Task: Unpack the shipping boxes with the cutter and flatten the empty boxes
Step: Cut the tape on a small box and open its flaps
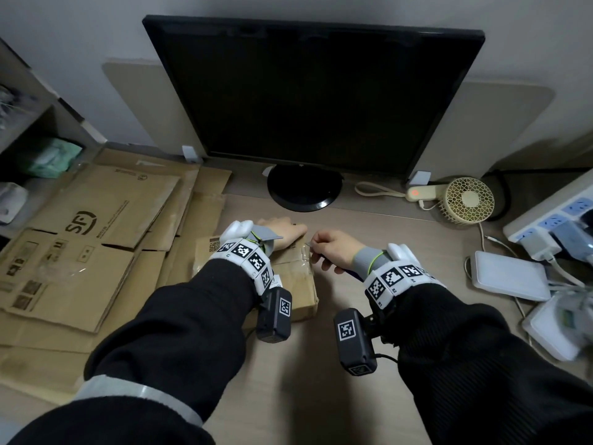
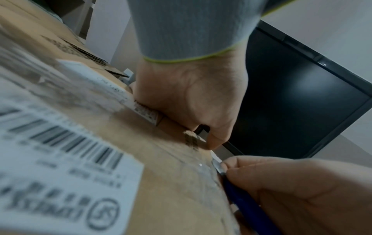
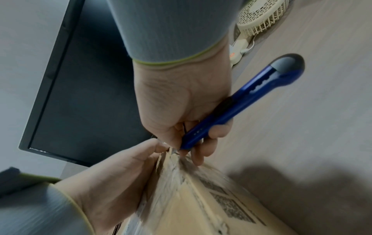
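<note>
A small taped cardboard box (image 1: pixel 300 292) with a shipping label lies on the desk in front of me. My left hand (image 1: pixel 282 232) holds its far end: the thumb presses on top and the fingers go over the far edge, out of sight. My right hand (image 1: pixel 333 248) grips a blue cutter (image 3: pixel 241 98), its blade tip at the box's taped far right corner, close to my left thumb. The left wrist view shows the box (image 2: pixel 161 159) top, the cutter (image 2: pixel 241 202) and the right hand (image 2: pixel 292 190) close up. In the right wrist view the left hand (image 3: pixel 110 174) clasps the box (image 3: pixel 201 206).
Several flattened cardboard boxes (image 1: pixel 80 236) are stacked on the left of the desk, beside a shelf. A black monitor (image 1: pixel 314 97) stands right behind the box. On the right lie a small cream fan (image 1: pixel 468 200), a power strip (image 1: pixel 552 220) with cables and white devices (image 1: pixel 510 277).
</note>
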`<state>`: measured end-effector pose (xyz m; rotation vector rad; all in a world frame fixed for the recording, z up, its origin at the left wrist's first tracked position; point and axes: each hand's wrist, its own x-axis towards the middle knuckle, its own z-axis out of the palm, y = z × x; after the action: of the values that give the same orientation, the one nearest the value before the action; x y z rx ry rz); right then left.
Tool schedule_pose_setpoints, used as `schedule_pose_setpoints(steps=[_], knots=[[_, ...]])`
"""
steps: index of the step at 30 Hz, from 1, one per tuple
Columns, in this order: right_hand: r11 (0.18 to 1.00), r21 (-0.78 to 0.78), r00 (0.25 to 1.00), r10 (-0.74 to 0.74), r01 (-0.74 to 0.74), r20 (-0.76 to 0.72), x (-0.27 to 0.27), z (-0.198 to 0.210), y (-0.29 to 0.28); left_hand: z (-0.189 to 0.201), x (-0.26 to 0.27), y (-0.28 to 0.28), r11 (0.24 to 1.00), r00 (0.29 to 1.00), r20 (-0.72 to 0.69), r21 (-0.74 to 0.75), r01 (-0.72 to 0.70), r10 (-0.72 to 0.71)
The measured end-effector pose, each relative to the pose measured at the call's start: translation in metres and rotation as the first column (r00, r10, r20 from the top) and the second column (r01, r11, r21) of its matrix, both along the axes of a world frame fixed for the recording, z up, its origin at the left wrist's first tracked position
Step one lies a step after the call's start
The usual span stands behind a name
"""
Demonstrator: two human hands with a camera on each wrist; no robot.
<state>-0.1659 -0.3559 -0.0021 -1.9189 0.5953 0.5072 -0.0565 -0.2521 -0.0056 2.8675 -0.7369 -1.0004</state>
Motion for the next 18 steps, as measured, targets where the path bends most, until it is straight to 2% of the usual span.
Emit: schedule_pose_setpoints(steps=[6,18], knots=[[1.0,0.002,1.0,-0.015,0.015,0.014,0.005,-0.0006,0.0023,-0.0057,0.0024,-0.0008,1.0,1.0,-0.015,-0.006,0.012,-0.012],[0.996,-0.091,0.998,0.015,-0.01,0.063,0.008,0.0039,-0.0052,-0.0083,0.0008,0.0013,0.999,0.999,-0.016,-0.003,-0.051,0.051]])
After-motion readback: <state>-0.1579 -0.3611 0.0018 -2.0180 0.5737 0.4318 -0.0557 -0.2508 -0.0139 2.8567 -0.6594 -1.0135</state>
